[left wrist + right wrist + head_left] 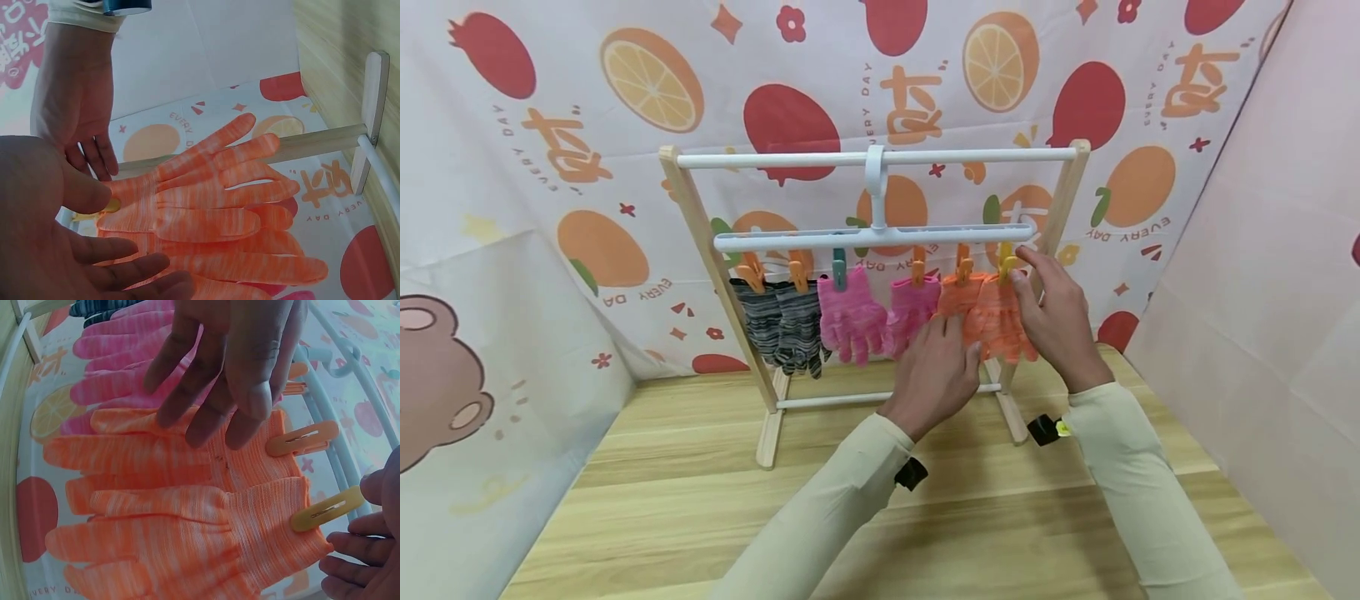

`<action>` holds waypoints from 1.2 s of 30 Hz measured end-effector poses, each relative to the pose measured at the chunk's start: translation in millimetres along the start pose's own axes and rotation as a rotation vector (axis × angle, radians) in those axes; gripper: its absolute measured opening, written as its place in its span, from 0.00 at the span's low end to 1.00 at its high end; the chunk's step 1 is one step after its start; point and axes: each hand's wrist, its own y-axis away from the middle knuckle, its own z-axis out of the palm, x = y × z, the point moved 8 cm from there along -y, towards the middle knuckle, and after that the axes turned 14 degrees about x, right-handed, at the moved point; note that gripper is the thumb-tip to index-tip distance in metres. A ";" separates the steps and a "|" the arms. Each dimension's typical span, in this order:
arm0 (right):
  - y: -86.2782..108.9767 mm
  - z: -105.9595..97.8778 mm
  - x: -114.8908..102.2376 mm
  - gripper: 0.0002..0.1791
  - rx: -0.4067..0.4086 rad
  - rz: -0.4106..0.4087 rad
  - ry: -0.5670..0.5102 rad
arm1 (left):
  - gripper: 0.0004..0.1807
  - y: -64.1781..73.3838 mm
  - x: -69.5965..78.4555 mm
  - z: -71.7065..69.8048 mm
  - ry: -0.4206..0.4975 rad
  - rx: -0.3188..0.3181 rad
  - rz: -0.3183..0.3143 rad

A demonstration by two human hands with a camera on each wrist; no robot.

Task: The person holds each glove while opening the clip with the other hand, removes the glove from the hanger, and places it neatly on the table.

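Note:
Two orange gloves [1000, 321] hang at the right end of a pale blue hanger [775, 242], fingers down. A yellow clothespin [328, 509] grips the cuff of the outermost one; an orange clothespin [303, 439] holds its neighbour. My right hand [1060, 312] is beside the yellow clothespin, thumb and fingertips close to its end and the cuff corner, fingers loosely extended. In front of the inner orange glove is my left hand [936, 375], its fingers relaxed and apart, holding nothing; whether it touches the fabric I cannot tell.
Two pink gloves [853, 321] and two grey-black striped gloves [797, 329] hang farther left from more clothespins. The hanger hooks over the white top bar [760, 160] of a wooden stand [700, 217]. The stand is on a wood-grain table [647, 500], before a fruit-print backdrop [715, 67].

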 end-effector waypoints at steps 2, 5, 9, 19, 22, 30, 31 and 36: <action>-2.4 2.7 1.0 0.24 -0.009 0.016 -0.011 | 0.25 -1.7 -0.3 0.9 0.014 -0.005 -0.010; -4.9 6.2 2.2 0.24 -0.023 0.043 -0.033 | 0.25 -3.9 -1.2 2.7 0.030 0.000 -0.017; -5.5 9.2 4.5 0.25 -0.029 0.079 -0.047 | 0.26 -7.7 -2.1 5.6 0.033 0.015 -0.014; -5.4 11.5 10.4 0.23 -0.022 0.198 -0.111 | 0.22 -18.1 -4.7 9.3 0.061 0.030 -0.074; -3.5 13.9 12.9 0.23 -0.044 0.238 -0.150 | 0.22 -20.4 -4.6 11.1 0.088 0.032 -0.097; -2.5 18.3 17.9 0.25 -0.080 0.294 -0.252 | 0.21 -29.6 -6.3 14.9 0.116 0.050 -0.138; -2.7 18.8 18.4 0.25 -0.083 0.304 -0.264 | 0.19 -31.3 -7.0 15.5 0.128 0.053 -0.146; -2.8 21.8 21.9 0.24 -0.090 0.364 -0.352 | 0.12 -37.9 -13.6 20.4 0.278 0.075 -0.246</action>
